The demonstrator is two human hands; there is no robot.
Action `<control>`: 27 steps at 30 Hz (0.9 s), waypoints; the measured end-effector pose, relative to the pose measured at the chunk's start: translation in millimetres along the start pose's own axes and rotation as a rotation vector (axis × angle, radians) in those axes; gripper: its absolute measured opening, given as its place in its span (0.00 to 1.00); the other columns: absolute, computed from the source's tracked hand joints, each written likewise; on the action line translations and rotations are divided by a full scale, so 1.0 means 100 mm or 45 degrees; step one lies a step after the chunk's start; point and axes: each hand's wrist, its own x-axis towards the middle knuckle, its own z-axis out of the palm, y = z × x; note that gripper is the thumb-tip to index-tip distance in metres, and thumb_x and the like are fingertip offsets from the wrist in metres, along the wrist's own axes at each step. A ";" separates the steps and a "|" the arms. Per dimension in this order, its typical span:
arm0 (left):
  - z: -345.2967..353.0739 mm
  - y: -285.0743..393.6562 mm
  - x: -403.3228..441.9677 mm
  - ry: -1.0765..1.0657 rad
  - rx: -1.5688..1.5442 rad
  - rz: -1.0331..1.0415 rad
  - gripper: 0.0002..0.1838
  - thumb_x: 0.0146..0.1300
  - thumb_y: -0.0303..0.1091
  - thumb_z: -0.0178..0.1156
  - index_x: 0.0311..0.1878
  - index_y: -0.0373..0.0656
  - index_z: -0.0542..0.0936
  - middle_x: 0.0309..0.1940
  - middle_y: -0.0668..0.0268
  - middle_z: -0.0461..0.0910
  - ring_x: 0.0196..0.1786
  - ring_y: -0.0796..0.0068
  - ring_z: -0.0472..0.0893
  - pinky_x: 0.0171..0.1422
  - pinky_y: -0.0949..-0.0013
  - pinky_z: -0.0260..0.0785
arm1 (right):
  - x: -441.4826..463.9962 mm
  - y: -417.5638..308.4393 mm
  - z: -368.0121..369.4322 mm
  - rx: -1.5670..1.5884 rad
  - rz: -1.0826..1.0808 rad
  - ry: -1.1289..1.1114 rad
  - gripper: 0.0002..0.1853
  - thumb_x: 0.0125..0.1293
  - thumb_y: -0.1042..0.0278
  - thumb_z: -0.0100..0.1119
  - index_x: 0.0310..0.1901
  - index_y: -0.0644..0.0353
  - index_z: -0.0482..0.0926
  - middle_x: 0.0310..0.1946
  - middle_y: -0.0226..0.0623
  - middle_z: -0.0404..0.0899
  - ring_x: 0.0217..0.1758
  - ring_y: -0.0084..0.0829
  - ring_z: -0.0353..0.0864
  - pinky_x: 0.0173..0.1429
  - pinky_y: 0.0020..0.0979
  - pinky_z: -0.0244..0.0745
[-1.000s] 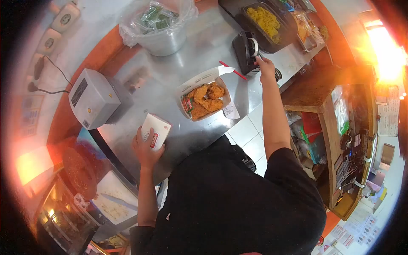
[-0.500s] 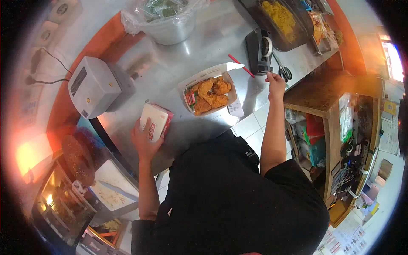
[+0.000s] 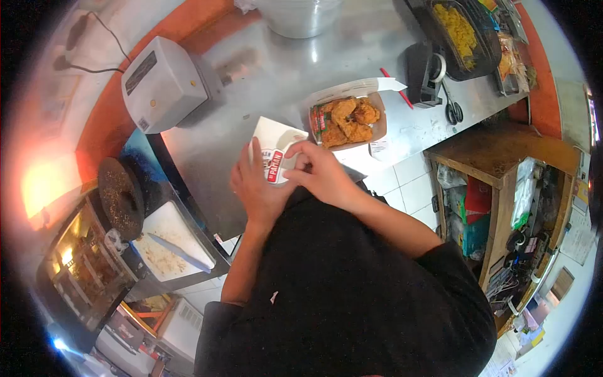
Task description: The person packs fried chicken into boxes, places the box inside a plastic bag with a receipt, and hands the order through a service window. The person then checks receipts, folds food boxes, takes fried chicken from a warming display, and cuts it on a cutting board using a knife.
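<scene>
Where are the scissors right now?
In the head view, the scissors lie toward the right, on the metal counter near its edge, just beside the black tape dispenser.

Both hands close together, in front of body. Left hand (image 3: 256, 191) a bit left, back of hand up, fingers pointing far, gripping. Left forearm (image 3: 245, 264) goes from near left up to hand, almost straight. Right hand (image 3: 323, 177) just to right, back of hand up, fingers bent and pointing left. Too small to tell if fingertips pinch. Right forearm (image 3: 402, 229) slants from near right to far left. Both forearms bare.
</scene>
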 end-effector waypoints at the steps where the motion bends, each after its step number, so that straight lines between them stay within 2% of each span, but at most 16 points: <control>1: -0.01 0.01 -0.01 -0.007 -0.052 -0.015 0.54 0.38 0.48 0.74 0.72 0.44 0.62 0.65 0.54 0.65 0.61 0.48 0.66 0.64 0.47 0.57 | 0.03 0.03 0.10 0.006 -0.005 -0.002 0.12 0.61 0.74 0.67 0.42 0.62 0.73 0.21 0.27 0.73 0.24 0.16 0.69 0.28 0.25 0.63; 4: -0.12 -0.01 0.02 0.074 -0.028 0.056 0.56 0.38 0.46 0.75 0.72 0.38 0.60 0.62 0.53 0.68 0.60 0.50 0.69 0.63 0.50 0.58 | 0.04 0.08 0.22 -0.337 0.017 0.241 0.17 0.58 0.71 0.71 0.31 0.60 0.66 0.19 0.29 0.70 0.23 0.17 0.68 0.26 0.26 0.62; 9: -0.21 -0.18 0.00 0.032 -0.337 0.007 0.57 0.39 0.40 0.76 0.73 0.33 0.56 0.60 0.50 0.70 0.59 0.51 0.71 0.65 0.52 0.59 | 0.01 0.06 0.27 -0.224 0.030 0.255 0.21 0.54 0.65 0.75 0.29 0.59 0.66 0.18 0.29 0.68 0.22 0.19 0.66 0.26 0.26 0.63; 11: -0.22 -0.24 0.00 -0.208 -1.385 -0.526 0.57 0.41 0.37 0.76 0.74 0.34 0.54 0.61 0.49 0.70 0.62 0.51 0.70 0.69 0.51 0.57 | 0.04 0.09 0.21 -0.268 0.055 0.225 0.23 0.53 0.63 0.77 0.28 0.59 0.65 0.17 0.29 0.67 0.22 0.20 0.65 0.26 0.27 0.63; 12: -0.24 -0.29 0.02 -0.264 -1.506 -0.643 0.55 0.43 0.36 0.76 0.73 0.34 0.55 0.62 0.49 0.68 0.63 0.52 0.69 0.71 0.51 0.56 | 0.06 0.18 0.18 -0.340 0.020 0.270 0.24 0.52 0.62 0.77 0.27 0.58 0.65 0.17 0.28 0.66 0.22 0.20 0.65 0.27 0.27 0.64; 13: -0.19 -0.41 0.02 -0.270 -1.506 -0.633 0.55 0.43 0.36 0.76 0.73 0.34 0.55 0.62 0.49 0.68 0.63 0.52 0.69 0.71 0.51 0.56 | 0.07 0.24 0.15 -0.415 -0.015 0.317 0.24 0.50 0.62 0.78 0.27 0.58 0.65 0.18 0.28 0.66 0.23 0.19 0.65 0.27 0.27 0.64; 15: 0.00 -0.64 0.01 -0.021 -0.602 -0.282 0.54 0.42 0.37 0.76 0.72 0.36 0.58 0.63 0.47 0.67 0.65 0.50 0.66 0.71 0.51 0.55 | 0.08 0.38 -0.01 -0.378 0.070 0.531 0.17 0.55 0.67 0.74 0.29 0.59 0.69 0.20 0.26 0.69 0.25 0.18 0.68 0.30 0.26 0.66; 16: 0.04 -0.63 0.05 0.059 -0.281 -0.231 0.53 0.41 0.41 0.76 0.72 0.38 0.60 0.66 0.47 0.64 0.67 0.49 0.64 0.71 0.46 0.51 | 0.10 0.43 -0.17 -0.328 0.029 0.665 0.15 0.57 0.69 0.71 0.30 0.59 0.70 0.21 0.25 0.69 0.26 0.18 0.69 0.31 0.25 0.67; 17: 0.13 -0.65 0.06 0.057 -0.288 -0.233 0.53 0.41 0.41 0.76 0.72 0.38 0.60 0.66 0.47 0.64 0.67 0.49 0.64 0.71 0.46 0.51 | 0.10 0.48 -0.36 -0.233 -0.017 0.855 0.10 0.59 0.72 0.67 0.34 0.60 0.73 0.24 0.24 0.72 0.29 0.17 0.70 0.34 0.23 0.68; 19: 0.35 -0.73 0.07 0.116 0.214 -0.252 0.55 0.40 0.45 0.76 0.73 0.41 0.59 0.69 0.49 0.61 0.68 0.46 0.62 0.71 0.42 0.48 | 0.18 0.58 -0.90 -0.419 -0.203 1.202 0.11 0.60 0.74 0.65 0.42 0.61 0.74 0.32 0.28 0.76 0.29 0.16 0.69 0.33 0.22 0.67; 21: 0.39 -0.71 0.12 0.180 0.227 -0.208 0.55 0.41 0.46 0.76 0.73 0.42 0.59 0.70 0.50 0.59 0.69 0.46 0.61 0.71 0.41 0.48 | 0.27 0.46 -1.40 -0.604 -0.311 1.289 0.21 0.57 0.77 0.65 0.54 0.65 0.74 0.43 0.35 0.76 0.29 0.20 0.71 0.35 0.23 0.70; 22: 0.43 -0.68 0.15 0.246 0.249 -0.172 0.55 0.42 0.47 0.75 0.73 0.43 0.59 0.71 0.52 0.58 0.69 0.45 0.60 0.71 0.40 0.48 | 0.33 0.40 -1.61 -0.714 -0.362 1.189 0.28 0.56 0.77 0.65 0.61 0.62 0.71 0.48 0.40 0.75 0.31 0.23 0.74 0.37 0.24 0.73; 23: 0.46 -0.61 0.18 0.234 0.242 -0.171 0.55 0.42 0.47 0.75 0.73 0.43 0.59 0.71 0.52 0.58 0.69 0.45 0.60 0.71 0.40 0.48 | 0.37 0.37 -1.74 -0.690 -0.368 1.047 0.27 0.56 0.77 0.66 0.60 0.61 0.73 0.50 0.41 0.74 0.36 0.27 0.78 0.41 0.25 0.76; 25: 0.49 -0.34 0.37 0.145 -0.129 0.210 0.54 0.46 0.44 0.74 0.74 0.43 0.56 0.72 0.53 0.57 0.70 0.45 0.59 0.72 0.43 0.46 | 0.45 0.57 -1.96 -0.719 -0.344 0.827 0.19 0.55 0.78 0.67 0.50 0.62 0.81 0.49 0.41 0.77 0.40 0.29 0.82 0.45 0.27 0.78; 26: 0.44 -0.10 0.47 0.228 -0.160 0.392 0.44 0.50 0.38 0.72 0.70 0.42 0.64 0.65 0.54 0.67 0.65 0.48 0.66 0.70 0.49 0.54 | 0.43 0.61 -1.94 -0.720 -0.345 0.829 0.19 0.55 0.78 0.67 0.50 0.62 0.81 0.49 0.41 0.77 0.40 0.29 0.82 0.45 0.27 0.78; 27: 0.51 0.01 0.50 0.229 -0.160 0.392 0.44 0.50 0.38 0.72 0.70 0.42 0.64 0.65 0.54 0.67 0.65 0.48 0.66 0.70 0.49 0.54 | 0.39 0.63 -1.89 -0.690 -0.335 0.917 0.14 0.55 0.79 0.65 0.45 0.62 0.82 0.46 0.41 0.78 0.42 0.33 0.82 0.47 0.29 0.78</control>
